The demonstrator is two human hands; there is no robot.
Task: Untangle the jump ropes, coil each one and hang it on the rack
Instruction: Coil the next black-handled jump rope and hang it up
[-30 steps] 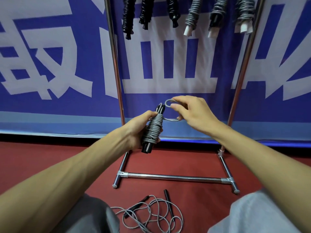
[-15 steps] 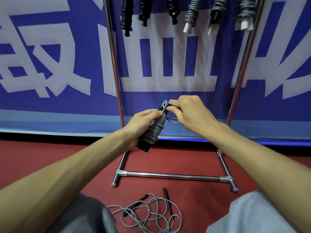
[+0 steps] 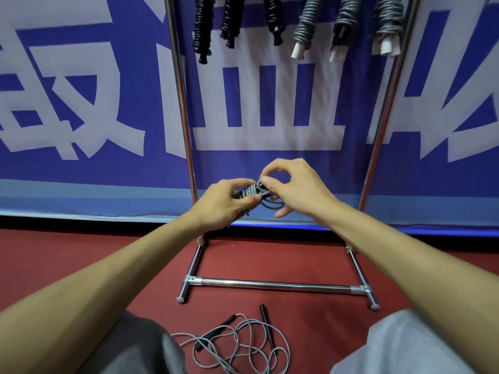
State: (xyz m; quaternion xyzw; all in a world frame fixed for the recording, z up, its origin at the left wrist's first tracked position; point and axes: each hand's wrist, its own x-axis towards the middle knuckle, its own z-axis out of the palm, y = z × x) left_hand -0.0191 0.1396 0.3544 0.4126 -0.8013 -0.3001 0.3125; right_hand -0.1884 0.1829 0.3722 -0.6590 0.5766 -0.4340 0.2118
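Note:
My left hand (image 3: 224,202) grips a coiled grey jump rope (image 3: 249,193) wound round its black handles, held in front of the chrome rack (image 3: 186,147). My right hand (image 3: 295,188) pinches the rope's loose end loop at the top of the coil, thumb and forefinger closed on it. A small loop of cord hangs under that hand. A second grey jump rope (image 3: 237,344) with black handles lies tangled on the red floor between my knees. Several coiled ropes, black (image 3: 202,31) and grey (image 3: 306,25), hang from the rack's top, which is out of view.
The rack's base bar (image 3: 275,284) and two feet stand on the red floor just beyond the tangled rope. A blue and white banner (image 3: 81,103) covers the wall behind. My grey-clad knees (image 3: 410,344) frame the bottom of the view.
My left hand has tilted the coil flatter and now covers more of it. My right hand has worked the end loop round the top of the coil. The view has shifted slightly.

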